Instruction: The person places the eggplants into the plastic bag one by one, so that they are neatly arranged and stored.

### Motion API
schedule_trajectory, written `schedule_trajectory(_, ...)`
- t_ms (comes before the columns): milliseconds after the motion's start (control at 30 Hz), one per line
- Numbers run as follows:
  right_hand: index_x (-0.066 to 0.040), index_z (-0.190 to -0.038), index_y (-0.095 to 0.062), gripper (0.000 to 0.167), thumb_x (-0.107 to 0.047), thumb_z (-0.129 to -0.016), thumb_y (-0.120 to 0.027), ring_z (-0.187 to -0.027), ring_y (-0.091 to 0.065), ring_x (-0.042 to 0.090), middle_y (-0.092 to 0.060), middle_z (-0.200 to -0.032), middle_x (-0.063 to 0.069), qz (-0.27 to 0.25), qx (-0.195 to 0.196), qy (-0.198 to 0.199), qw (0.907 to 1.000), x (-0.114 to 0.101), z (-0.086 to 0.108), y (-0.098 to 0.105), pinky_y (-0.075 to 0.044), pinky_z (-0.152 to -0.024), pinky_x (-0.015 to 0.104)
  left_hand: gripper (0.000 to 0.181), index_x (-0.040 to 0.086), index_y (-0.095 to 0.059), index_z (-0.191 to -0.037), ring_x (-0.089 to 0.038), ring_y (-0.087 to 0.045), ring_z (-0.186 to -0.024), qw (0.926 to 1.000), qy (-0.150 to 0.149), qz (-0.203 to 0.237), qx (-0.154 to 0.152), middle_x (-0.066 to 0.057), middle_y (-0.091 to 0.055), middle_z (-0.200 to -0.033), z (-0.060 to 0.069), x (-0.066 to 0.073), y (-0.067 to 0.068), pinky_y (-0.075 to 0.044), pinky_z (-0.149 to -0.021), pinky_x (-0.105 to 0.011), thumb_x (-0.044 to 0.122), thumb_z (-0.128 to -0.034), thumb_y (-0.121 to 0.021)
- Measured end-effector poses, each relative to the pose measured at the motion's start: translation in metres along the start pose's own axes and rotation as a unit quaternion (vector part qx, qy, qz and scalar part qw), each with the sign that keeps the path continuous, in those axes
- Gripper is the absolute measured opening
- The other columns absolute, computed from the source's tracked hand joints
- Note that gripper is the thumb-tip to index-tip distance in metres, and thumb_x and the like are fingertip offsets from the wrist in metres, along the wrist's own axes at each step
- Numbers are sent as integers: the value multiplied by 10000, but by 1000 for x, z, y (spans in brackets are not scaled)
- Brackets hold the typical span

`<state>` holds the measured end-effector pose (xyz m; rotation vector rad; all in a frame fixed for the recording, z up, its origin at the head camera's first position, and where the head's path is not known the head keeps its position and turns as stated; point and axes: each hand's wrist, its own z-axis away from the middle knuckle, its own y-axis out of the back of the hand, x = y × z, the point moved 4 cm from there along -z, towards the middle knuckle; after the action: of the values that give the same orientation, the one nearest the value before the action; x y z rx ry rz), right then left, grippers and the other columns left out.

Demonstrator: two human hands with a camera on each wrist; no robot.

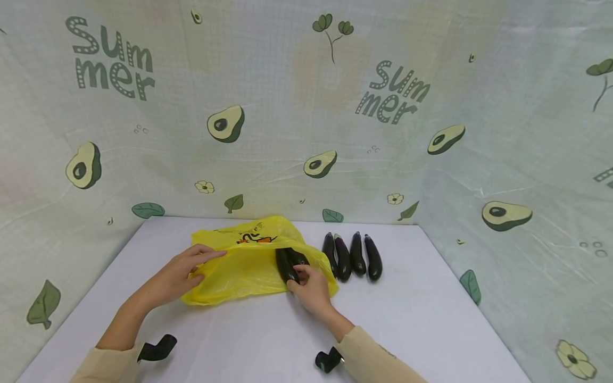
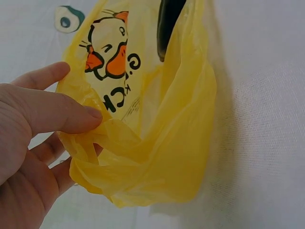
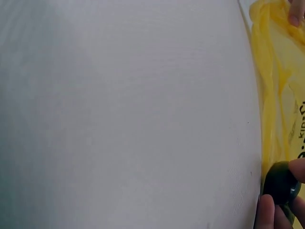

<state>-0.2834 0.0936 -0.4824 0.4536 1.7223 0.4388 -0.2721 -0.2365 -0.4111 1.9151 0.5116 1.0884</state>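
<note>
A yellow plastic bag (image 1: 230, 274) with a printed duck lies on the white table, its mouth spread toward me. My left hand (image 1: 179, 271) pinches the bag's left rim, thumb inside and fingers behind, as the left wrist view shows. At the bag's right part, my right hand (image 1: 313, 292) grips the near end of a dark purple eggplant (image 1: 284, 264). Another eggplant (image 1: 299, 258) lies right beside it, partly covered by the bag and my fingers. In the right wrist view, the rounded end of the held eggplant (image 3: 281, 183) shows between thumb and fingers.
Several more eggplants (image 1: 357, 255) lie in a row on the table just right of the bag. The white tabletop (image 1: 431, 319) ends at a cloth backdrop (image 1: 268, 159) printed with avocados, behind and at both sides. A black wrist mount (image 1: 158, 348) sits by each sleeve.
</note>
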Motion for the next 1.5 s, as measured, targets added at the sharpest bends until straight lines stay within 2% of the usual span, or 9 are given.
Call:
schedule_trajectory(267, -27, -1218, -751, 356, -129, -887, -834, -865, -655, 153, -747, -1031, 98, -173, 285, -226, 9992, 0, -3, -4, -541, -750, 275, 727, 176, -593, -1533, -143, -547, -984, 9998, -133, 160, 15, -62, -602, -1360, 0, 2, 0, -520, -747, -249, -137, -896, -749)
schedule_trajectory(567, -52, -1181, -769, 334, -156, -870, -835, -827, -625, 148, -749, -994, 85, -55, 696, -343, 9970, 0, -5, -11, -505, -720, 283, 739, 173, -597, -1530, -172, -567, -1043, 9999, -124, 21, 7, -41, -606, -1349, -2, 3, 0, -542, -797, -260, -136, -880, -768)
schedule_trajectory(833, -119, -1200, -769, 341, -226, -879, -810, -838, -610, 153, -735, -1001, 37, 96, 723, -637, 9953, 2, -7, -16, -509, -768, 345, 739, 177, -600, -1528, -162, -564, -1022, 9999, -104, 31, 9, -55, -605, -1349, -2, 2, 0, -547, -802, -260, -136, -881, -769)
schedule_trajectory(1100, -145, -1226, -762, 363, -285, -896, -826, -949, -669, 185, -744, -1030, 18, 166, 740, -883, 9932, 2, -8, -19, -534, -855, 414, 734, 170, -602, -1525, -143, -556, -994, 9999, -145, 74, 21, -50, -604, -1348, -1, 4, 1, -539, -780, -256, -143, -880, -761)
schedule_trajectory(1500, -206, -1218, -778, 357, -341, -895, -846, -940, -666, 178, -738, -994, -21, 407, 916, -1058, 9893, 3, -12, -21, -512, -808, 403, 725, 158, -598, -1527, -129, -543, -978, 9994, -298, 155, 52, -62, -610, -1337, -1, 4, 0, -522, -760, -252, -151, -888, -746)
